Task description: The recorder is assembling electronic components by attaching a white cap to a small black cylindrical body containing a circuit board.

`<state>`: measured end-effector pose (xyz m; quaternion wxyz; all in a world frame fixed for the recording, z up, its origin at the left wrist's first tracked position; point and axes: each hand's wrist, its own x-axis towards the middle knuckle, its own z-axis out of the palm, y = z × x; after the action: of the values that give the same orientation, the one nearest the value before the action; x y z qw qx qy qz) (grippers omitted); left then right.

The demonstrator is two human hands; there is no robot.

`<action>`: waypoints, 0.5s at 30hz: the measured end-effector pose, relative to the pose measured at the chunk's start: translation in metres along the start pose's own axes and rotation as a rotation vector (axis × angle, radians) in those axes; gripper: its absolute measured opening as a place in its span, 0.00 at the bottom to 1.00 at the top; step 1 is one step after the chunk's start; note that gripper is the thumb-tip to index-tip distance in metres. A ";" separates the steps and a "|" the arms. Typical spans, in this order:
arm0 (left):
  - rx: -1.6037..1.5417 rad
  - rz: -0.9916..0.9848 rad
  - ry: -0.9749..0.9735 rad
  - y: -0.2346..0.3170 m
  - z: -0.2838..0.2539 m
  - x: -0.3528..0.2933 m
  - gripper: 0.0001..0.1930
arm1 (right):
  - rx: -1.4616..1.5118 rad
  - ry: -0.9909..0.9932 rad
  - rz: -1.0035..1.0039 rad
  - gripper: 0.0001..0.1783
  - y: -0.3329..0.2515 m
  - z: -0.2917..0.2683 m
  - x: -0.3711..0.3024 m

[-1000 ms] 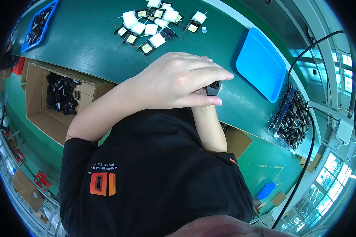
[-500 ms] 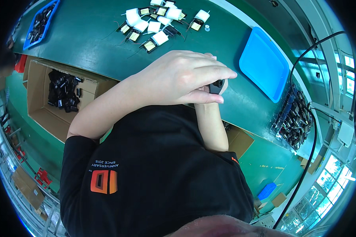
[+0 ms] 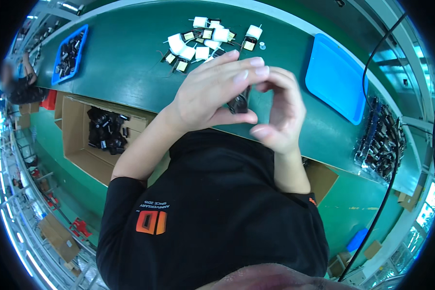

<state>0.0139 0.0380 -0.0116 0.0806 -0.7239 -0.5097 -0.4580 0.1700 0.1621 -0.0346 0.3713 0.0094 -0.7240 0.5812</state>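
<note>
Over the near part of the green table, my left hand (image 3: 216, 92) holds a small black plastic part (image 3: 239, 102) between thumb and fingers. Its fingers cover most of the part, so its full shape is hidden. My right hand (image 3: 289, 108) faces it from the right, fingers curved and thumb held apart, with a gap between them. The right fingertips lie close to the left fingertips; whether they touch the part I cannot tell. Beyond my hands is a loose group of white-and-black parts (image 3: 178, 44) with thin wires and pale yellow labels.
A blue tray (image 3: 336, 79) lies at the right, beside a clear bag of black parts (image 3: 379, 145). At the far left stands a blue bin (image 3: 58, 72) of black parts. Below the table edge, an open carton (image 3: 82, 157) holds black pieces. Another person (image 3: 21, 87) is at the far left.
My right hand, mostly hidden behind the left before, has drawn apart to the right and now shows its curved fingers. The black part stays in my left hand. The whole view has shifted slightly.
</note>
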 end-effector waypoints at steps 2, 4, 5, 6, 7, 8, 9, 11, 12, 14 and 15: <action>0.020 0.100 0.079 0.001 0.011 0.001 0.54 | 0.312 -0.025 0.143 0.40 -0.011 0.010 0.005; 0.049 0.149 0.087 -0.006 0.010 0.001 0.55 | 0.462 -0.069 0.209 0.39 -0.008 0.005 0.004; 0.067 0.190 -0.047 -0.010 0.005 0.002 0.57 | 0.576 -0.049 0.287 0.39 -0.006 0.002 0.002; 0.087 0.227 -0.180 -0.012 0.002 0.003 0.58 | 0.687 -0.032 0.367 0.39 -0.003 0.000 0.001; 0.093 0.220 -0.171 -0.009 0.002 0.003 0.58 | 0.686 -0.043 0.373 0.39 -0.002 0.002 -0.002; 0.028 0.128 -0.180 -0.003 0.004 0.003 0.59 | 0.740 -0.020 0.400 0.40 0.000 0.004 -0.005; -0.039 0.035 -0.185 0.002 0.007 0.003 0.60 | 0.792 0.004 0.430 0.41 0.001 0.007 -0.007; -0.300 -0.113 0.178 0.002 0.018 0.004 0.65 | 0.951 -0.011 0.441 0.45 0.014 0.006 -0.008; -0.307 -0.272 0.130 0.006 0.012 0.004 0.64 | 1.067 0.007 0.415 0.45 0.016 0.007 -0.006; -0.317 -0.435 0.101 0.017 0.007 0.006 0.64 | 1.129 0.076 0.398 0.46 0.023 0.011 -0.012; -0.262 -0.517 0.003 0.021 0.010 0.008 0.61 | 1.120 0.063 0.410 0.46 0.023 0.014 -0.014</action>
<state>0.0375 0.0396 -0.0038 -0.1322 -0.5734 -0.6137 -0.5264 0.1624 0.1525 -0.0623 0.2113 0.0468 -0.2830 0.9344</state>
